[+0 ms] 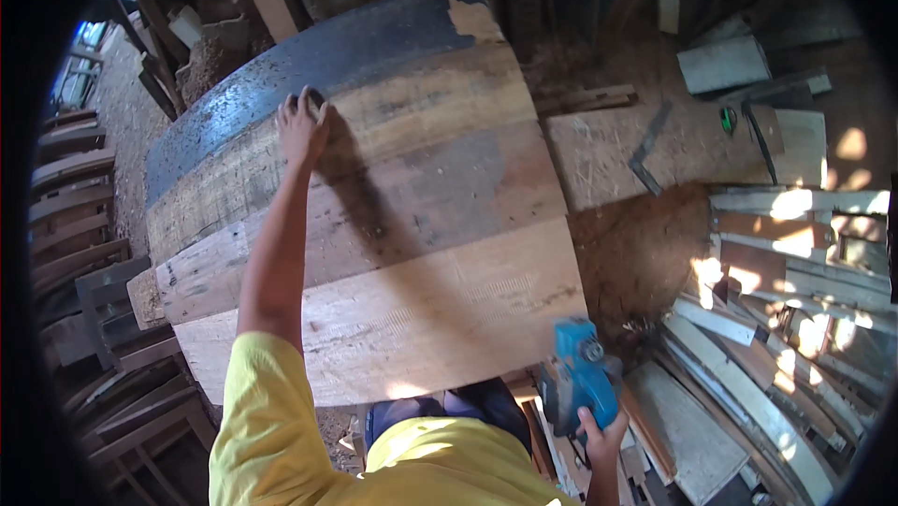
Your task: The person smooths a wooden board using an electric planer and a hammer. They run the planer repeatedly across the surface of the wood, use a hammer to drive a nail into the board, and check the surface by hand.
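A broad panel of joined wooden planks [421,291] lies before me, pale on its near side. Its far strip is dark, glossy and speckled with chips. My left arm reaches across it, and my left hand [304,129] rests near the border between dark and bare wood, fingers stretched out and holding nothing visible. In my right hand [603,431], low at the right, is a blue electric planer [585,375], gripped by its handle. The planer is at the panel's near right corner; whether it touches the wood I cannot tell.
Right of the panel, a worktop [599,155] carries a dark metal square [644,169] and a green tape measure [728,119]. Stacked wooden strips [748,384] fill the lower right. Wooden frames [79,197] stand along the left. A pale block [723,65] lies at the far right.
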{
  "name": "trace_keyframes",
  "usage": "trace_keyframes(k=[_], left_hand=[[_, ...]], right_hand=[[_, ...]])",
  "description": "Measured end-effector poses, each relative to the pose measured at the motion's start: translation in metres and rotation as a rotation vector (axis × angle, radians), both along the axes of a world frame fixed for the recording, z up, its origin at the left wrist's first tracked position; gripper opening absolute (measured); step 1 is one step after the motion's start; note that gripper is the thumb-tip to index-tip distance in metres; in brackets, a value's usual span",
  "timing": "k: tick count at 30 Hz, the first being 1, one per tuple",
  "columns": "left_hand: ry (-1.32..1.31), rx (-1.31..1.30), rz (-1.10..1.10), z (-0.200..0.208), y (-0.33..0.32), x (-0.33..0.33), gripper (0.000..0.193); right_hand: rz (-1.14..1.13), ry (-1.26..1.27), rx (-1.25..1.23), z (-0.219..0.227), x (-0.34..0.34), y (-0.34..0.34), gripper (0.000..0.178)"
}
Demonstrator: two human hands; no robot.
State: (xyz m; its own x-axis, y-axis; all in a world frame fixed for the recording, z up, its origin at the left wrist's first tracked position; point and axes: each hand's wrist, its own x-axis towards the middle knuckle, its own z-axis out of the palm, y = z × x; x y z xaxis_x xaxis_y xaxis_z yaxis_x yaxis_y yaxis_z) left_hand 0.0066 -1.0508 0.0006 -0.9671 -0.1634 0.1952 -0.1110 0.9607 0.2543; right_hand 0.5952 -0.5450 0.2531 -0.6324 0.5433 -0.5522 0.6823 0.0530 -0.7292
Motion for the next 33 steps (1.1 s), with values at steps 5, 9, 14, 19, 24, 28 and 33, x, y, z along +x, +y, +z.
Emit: trace_keyframes(k=[5, 9, 14, 19, 24, 28, 33], left_hand=[[-0.118, -0.103, -0.022, -0.009, -0.06, -0.13, 0.08], [-0.218, -0.119, -0.006, -0.015, -0.08, -0.198, 0.086], [-0.007, -0.307, -0.074, -0.029, -0.102, -0.218, 0.077], [0.006, -0.328, -0.224, -0.016, -0.089, -0.204, 0.071], [-0.022, -0.26, -0.098, 0.005, -0.064, -0.173, 0.069], [0.0, -0.241, -0.048, 0.003, -0.08, -0.172, 0.068], [-0.057, -0.04, -0.041, 0.029, -0.047, -0.176, 0.066]], right_hand=[[-0.327, 0.09, 0.133, -0.004, 0.021, -0.026, 0.036], [-0.034, 0.029, 0.51, -0.017, 0.104, -0.011, 0.042], [-0.604, 0.067, 0.176, -0.004, 0.064, -0.038, 0.037], [-0.691, 0.128, 0.235, 0.01, 0.037, -0.047, 0.041], [-0.587, 0.128, 0.23, 0.031, 0.001, -0.042, 0.042], [-0.569, 0.065, 0.252, 0.034, 0.001, -0.015, 0.043], [-0.481, 0.107, 0.196, 0.008, 0.009, 0.0, 0.045]])
